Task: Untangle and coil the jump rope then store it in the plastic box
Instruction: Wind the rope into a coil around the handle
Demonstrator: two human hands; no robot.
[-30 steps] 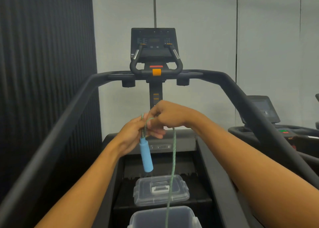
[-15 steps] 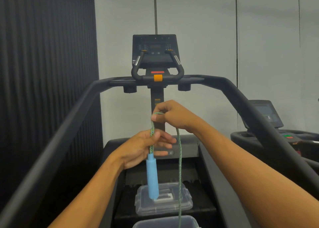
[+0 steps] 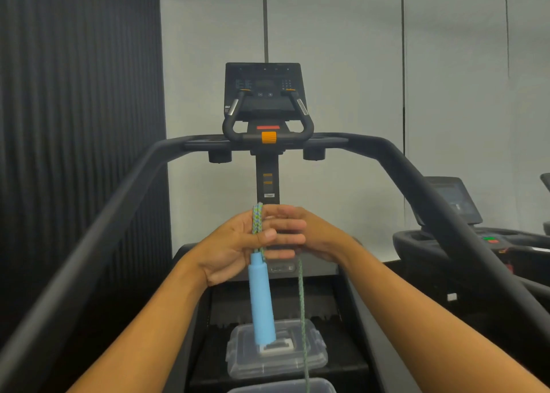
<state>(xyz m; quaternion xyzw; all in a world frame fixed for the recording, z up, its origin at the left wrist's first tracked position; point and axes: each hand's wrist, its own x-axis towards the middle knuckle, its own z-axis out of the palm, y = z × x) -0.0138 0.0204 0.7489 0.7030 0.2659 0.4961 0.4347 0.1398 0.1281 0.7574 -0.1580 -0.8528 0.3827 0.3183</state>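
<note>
My left hand (image 3: 235,250) holds folded loops of the green braided jump rope (image 3: 257,220) against its palm, thumb pressed on the strands. The rope's blue handle (image 3: 261,300) dangles straight down from that hand. My right hand (image 3: 315,235) sits just behind the left fingers and grips the rope's free length (image 3: 302,318), which hangs down toward the clear plastic box (image 3: 282,386) at the bottom edge. The box's clear lid (image 3: 309,360) lies flat beyond it.
I stand on a black treadmill. Its side rails (image 3: 113,214) run up on both sides to the console (image 3: 265,92). A second treadmill (image 3: 464,232) stands at the right. A dark ribbed wall is on the left.
My right hand has dropped from above the left hand to behind its fingers, laying another loop of rope there. The left hand has risen slightly and the handle hangs lower in view.
</note>
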